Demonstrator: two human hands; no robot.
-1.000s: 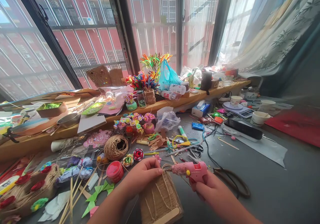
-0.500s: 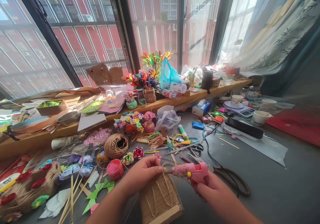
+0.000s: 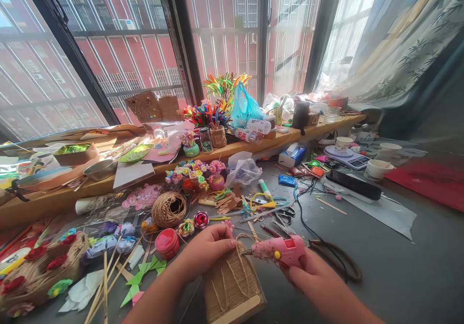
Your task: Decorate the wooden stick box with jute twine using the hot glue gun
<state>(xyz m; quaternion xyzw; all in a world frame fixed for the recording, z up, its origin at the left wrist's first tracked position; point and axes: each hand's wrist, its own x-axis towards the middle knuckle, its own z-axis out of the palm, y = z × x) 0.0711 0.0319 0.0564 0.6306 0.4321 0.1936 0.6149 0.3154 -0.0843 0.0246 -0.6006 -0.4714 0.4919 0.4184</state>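
My right hand (image 3: pixel 308 275) grips a pink glue gun (image 3: pixel 279 250), its nozzle pointing left at the top edge of a twine-wrapped board (image 3: pixel 230 285). My left hand (image 3: pixel 206 249) is closed in a pinch on a loop of twine (image 3: pixel 243 238) at that same top edge. The board lies tilted on the grey table (image 3: pixel 398 266), with a pale wooden strip along its near end. A black cord (image 3: pixel 335 259) runs from the glue gun across the table.
A ball of twine (image 3: pixel 168 209), a red round lid (image 3: pixel 166 243), paper roses, wooden skewers (image 3: pixel 105 285) and green paper leaves lie to the left. Scissors (image 3: pixel 284 216) and sticks lie behind the gun. A cluttered wooden sill (image 3: pixel 253 147) runs along the window.
The glue gun has shifted slightly left and down, its nozzle nearer the twine loop. My left hand keeps its pinch in place.
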